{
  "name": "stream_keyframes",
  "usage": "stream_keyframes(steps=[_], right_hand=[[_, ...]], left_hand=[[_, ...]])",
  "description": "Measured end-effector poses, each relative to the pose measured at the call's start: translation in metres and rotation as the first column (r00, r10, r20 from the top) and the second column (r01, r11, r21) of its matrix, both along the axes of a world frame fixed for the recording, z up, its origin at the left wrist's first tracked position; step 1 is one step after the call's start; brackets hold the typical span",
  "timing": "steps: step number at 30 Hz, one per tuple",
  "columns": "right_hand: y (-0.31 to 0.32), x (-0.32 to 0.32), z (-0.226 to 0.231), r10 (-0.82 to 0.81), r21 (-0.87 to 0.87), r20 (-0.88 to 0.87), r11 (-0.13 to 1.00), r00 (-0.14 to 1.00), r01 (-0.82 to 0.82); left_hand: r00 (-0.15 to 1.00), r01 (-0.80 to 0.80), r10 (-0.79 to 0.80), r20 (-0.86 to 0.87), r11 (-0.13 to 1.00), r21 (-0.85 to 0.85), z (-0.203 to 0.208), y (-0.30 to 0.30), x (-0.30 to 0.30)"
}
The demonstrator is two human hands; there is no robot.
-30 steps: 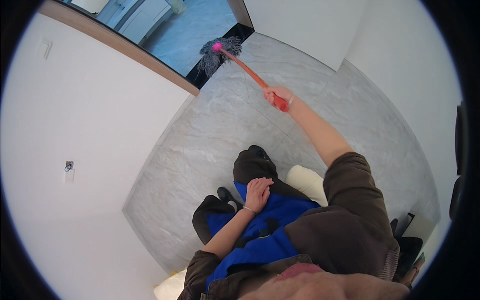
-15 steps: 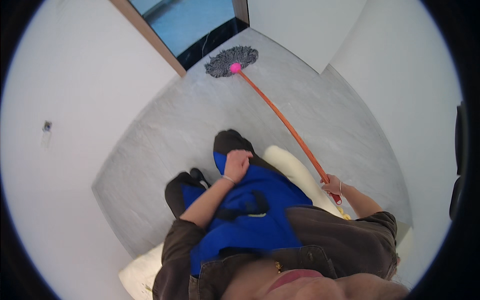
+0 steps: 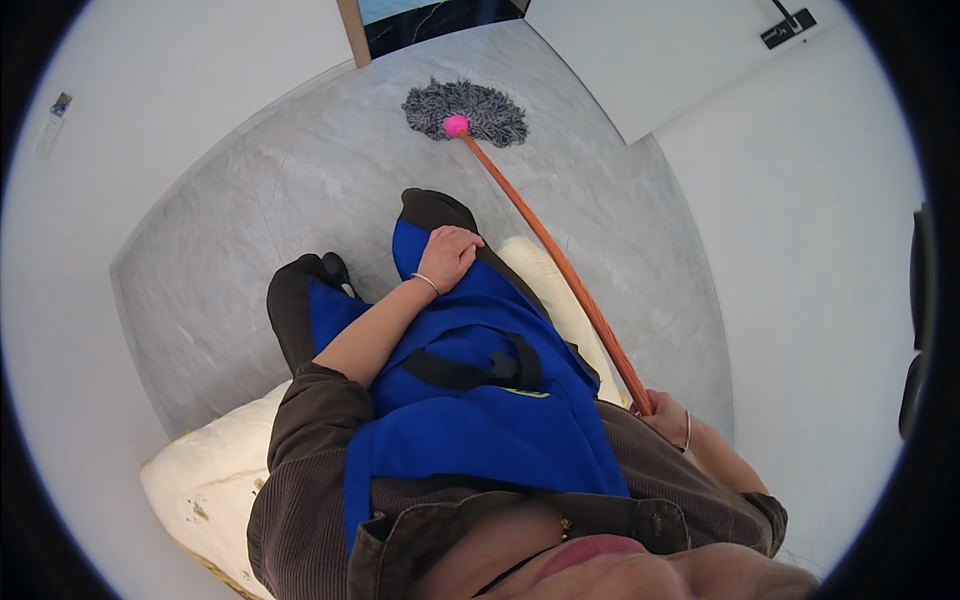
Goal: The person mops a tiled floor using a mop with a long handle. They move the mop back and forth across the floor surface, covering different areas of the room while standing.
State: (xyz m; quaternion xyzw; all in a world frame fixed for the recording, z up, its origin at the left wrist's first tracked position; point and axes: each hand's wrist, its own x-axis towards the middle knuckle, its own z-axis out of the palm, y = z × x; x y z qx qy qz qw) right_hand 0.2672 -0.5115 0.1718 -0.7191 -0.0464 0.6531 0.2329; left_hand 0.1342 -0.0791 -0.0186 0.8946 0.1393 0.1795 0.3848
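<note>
A mop lies reaching across the floor, its shaggy grey head (image 3: 485, 108) flat on the tiles ahead of me. A pink joint (image 3: 456, 126) links that head to a long orange-brown handle (image 3: 560, 255). My right hand (image 3: 672, 418) is wrapped round the handle near its upper end, close to my right side; the handle's tip is hidden there. On my raised left-of-centre knee, over the blue apron (image 3: 480, 450), rests my left hand (image 3: 450, 257), fingers laid flat and holding nothing.
I sit on a cream padded seat (image 3: 215, 470). Grey tiled floor (image 3: 200, 270) stretches between white walls. A doorway with a black marble sill (image 3: 440, 28) is beyond the mop head, and a white panel (image 3: 620, 60) stands at its right. A black fitting (image 3: 788, 29) shows upper right.
The mop head has come back from the doorway sill toward me. My right hand has drawn back toward my body with the handle. The view has shifted; my left hand stays on the knee.
</note>
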Motion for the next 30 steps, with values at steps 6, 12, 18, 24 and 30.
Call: stream_keyframes(steps=[6,12,18,24,30], right_hand=[[0.021,0.017,-0.037,0.042,0.058,0.041,0.997,0.998,-0.045],[0.057,0.084,-0.103,-0.016,0.008,-0.035,1.0,0.999,0.016],[0.127,0.135,-0.213,-0.097,0.186,-0.088,0.976,0.991,0.112],[0.247,0.24,-0.311,-0.064,0.331,-0.036,0.941,0.997,0.072],[0.383,0.31,-0.346,-0.152,0.418,0.05,0.901,0.987,0.118]], left_hand=[[0.991,0.074,-0.073,-0.111,0.997,0.002,-0.019,-0.015,0.008],[0.99,0.113,-0.114,-0.081,0.993,-0.017,-0.034,-0.029,0.05],[0.987,0.114,-0.111,-0.113,0.993,0.027,-0.057,-0.046,0.072],[0.985,0.136,-0.132,-0.115,0.99,0.027,-0.093,-0.053,0.131],[0.982,0.16,-0.15,-0.114,0.983,0.087,-0.105,-0.049,0.138]])
